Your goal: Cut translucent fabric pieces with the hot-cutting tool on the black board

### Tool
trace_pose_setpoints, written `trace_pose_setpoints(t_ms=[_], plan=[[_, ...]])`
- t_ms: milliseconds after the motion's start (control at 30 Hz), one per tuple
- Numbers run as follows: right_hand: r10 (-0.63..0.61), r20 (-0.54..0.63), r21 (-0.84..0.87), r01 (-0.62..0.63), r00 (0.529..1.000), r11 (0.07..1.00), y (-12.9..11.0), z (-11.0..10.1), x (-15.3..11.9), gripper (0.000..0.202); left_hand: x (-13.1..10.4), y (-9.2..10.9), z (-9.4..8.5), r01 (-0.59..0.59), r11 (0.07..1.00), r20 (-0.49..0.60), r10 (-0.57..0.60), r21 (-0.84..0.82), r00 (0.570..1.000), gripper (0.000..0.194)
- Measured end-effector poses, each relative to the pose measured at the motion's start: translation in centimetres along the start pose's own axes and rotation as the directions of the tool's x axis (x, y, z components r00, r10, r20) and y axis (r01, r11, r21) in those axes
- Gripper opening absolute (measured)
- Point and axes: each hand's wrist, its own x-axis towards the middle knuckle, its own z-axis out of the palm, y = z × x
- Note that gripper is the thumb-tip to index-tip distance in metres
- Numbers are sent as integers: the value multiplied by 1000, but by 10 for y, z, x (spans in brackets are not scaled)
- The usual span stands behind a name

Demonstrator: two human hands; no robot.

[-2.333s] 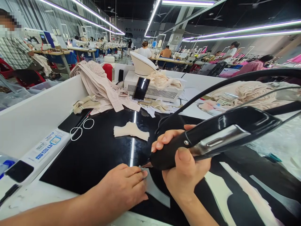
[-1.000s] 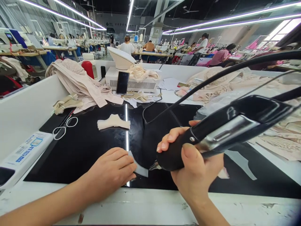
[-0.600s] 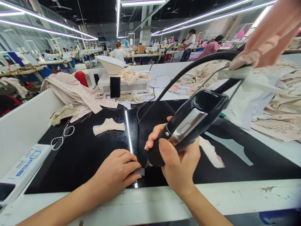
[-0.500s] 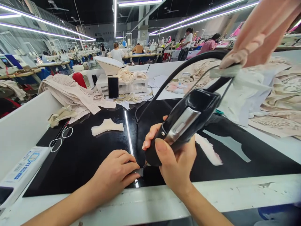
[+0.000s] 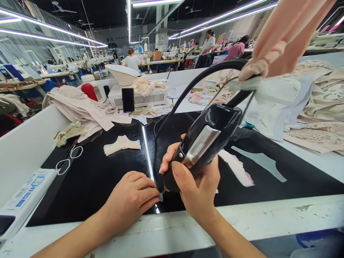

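Observation:
My right hand is wrapped round a black corded electric hand tool with a silver switch lever. The tool slants down to the left; its working end is mostly hidden, with a small metal tip close to the black mat. My left hand lies low over the mat, fingers pressed together on a small grey translucent piece. Only one corner of that piece shows past the fingertips, beside the tool's tip. A cream fabric piece lies beyond my left hand.
White-handled scissors and a white box sit left. To the right lie a pale fabric strip and a translucent pattern piece. Fabric piles, a phone and a scale stand behind. Knotted cloth hangs by the cord.
The tool in my right hand has shifted slightly left, closer to my left fingertips. Less of the grey piece shows beyond my left fingers. A white scrap now shows beside my right hand.

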Motion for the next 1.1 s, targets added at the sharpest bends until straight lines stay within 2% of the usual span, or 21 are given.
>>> trace_pose_setpoints(t_ms=[367, 633, 933, 1100], plan=[[6, -36, 29, -5, 999, 1000, 0, 2, 0, 31, -4, 1, -1, 4, 1000, 4, -4, -1, 1000, 24], [13, -15, -3, -13, 1000, 1000, 1, 3, -2, 28, -4, 1, 0, 6, 1000, 13, -6, 7, 1000, 21], [28, -19, 99, -26, 999, 995, -3, 2, -10, 37, -2, -1, 1, -14, 1000, -15, 14, 7, 1000, 18], [49, 1, 84, -49, 999, 995, -2, 1, -12, 28, -4, -1, 3, -8, 1000, -19, 8, -6, 1000, 18]])
